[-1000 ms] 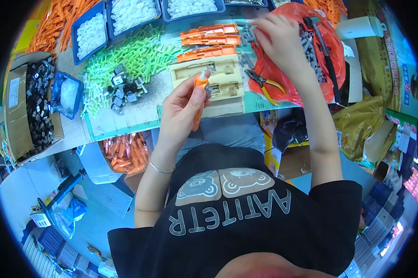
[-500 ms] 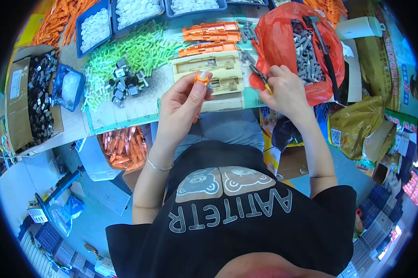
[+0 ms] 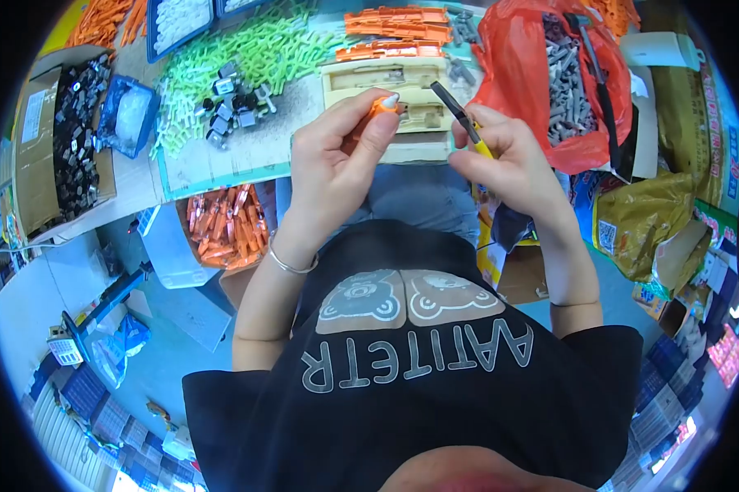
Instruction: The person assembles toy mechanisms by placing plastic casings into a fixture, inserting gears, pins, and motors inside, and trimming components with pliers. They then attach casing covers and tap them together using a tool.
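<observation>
Between the thumb and fingers of my left hand [image 3: 336,156] is an orange plastic piece [image 3: 382,105] with a white tip pointing up to the right. My fingers cover most of it. My right hand [image 3: 509,156] grips yellow-handled long-nose pliers [image 3: 450,102], whose dark jaws point up and left, apart from the orange piece. Both hands are over the near side of a cream grooved block [image 3: 418,151]. Orange plastic shells [image 3: 394,51] lie behind this block. Grey plastic parts [image 3: 562,94] fill a red bag [image 3: 500,70] beyond my right hand.
Light green parts [image 3: 246,61] and black-and-silver pieces [image 3: 234,107] are heaped on the table's left. A blue tray [image 3: 127,119] and cardboard box [image 3: 35,172] stand farther left. A hammer [image 3: 600,98] lies across the red bag. Below the table is a bin of orange pieces [image 3: 226,225].
My right hand has brought the pliers from beside the red bag closer to my left hand. The orange piece is tilted differently, its white tip now rightward. The camera view has shifted.
</observation>
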A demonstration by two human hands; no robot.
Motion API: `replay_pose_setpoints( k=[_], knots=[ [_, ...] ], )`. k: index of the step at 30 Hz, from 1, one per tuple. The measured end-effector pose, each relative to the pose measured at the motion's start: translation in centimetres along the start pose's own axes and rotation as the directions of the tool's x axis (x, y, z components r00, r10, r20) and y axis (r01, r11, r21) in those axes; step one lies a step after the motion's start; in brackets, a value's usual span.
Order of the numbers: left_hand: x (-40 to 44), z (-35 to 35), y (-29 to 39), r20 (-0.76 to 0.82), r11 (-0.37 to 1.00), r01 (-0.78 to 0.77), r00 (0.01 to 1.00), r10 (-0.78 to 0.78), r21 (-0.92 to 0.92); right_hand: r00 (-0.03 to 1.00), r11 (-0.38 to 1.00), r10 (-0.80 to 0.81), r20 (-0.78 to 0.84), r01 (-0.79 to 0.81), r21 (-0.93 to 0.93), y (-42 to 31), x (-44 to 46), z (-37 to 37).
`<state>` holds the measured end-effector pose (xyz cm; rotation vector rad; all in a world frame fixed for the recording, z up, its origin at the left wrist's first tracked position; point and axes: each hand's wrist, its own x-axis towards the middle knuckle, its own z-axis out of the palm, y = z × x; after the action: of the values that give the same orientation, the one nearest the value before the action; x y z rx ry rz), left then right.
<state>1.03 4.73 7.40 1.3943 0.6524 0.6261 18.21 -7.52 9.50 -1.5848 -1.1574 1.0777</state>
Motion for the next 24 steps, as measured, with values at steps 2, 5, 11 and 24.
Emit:
replay_pose_setpoints(
  k=[2, 5, 11, 24],
  knots=[
    [-0.2, -0.2, -0.1, 0.020, 0.953, -0.210, 0.977, 0.211, 0.220, 0.998, 0.999, 0.039, 0.039, -0.038, -0.029, -1.0, 0.0, 1.1],
    [-0.1, -0.3, -0.1, 0.003, 0.906, -0.278, 0.956, 0.292, 0.321, 0.998, 0.994, 0.007, 0.060, 0.000, -0.111, -0.9, 0.1, 2.0],
    [0.5, -0.8, -0.6, 0.069, 0.605, -0.489, 0.810, 0.583, 0.629, 1.000, 0.943, 0.012, 0.017, -0.006, -0.331, -2.4, 0.5, 3.4],
    [-2.7, -8.6, -1.5, 0.576, 0.936, 0.332, 0.746, -0.334, 0.113, 0.983, 0.851, -0.174, 0.057, 0.179, -0.494, 0.7, -1.1, 0.3]
  ],
)
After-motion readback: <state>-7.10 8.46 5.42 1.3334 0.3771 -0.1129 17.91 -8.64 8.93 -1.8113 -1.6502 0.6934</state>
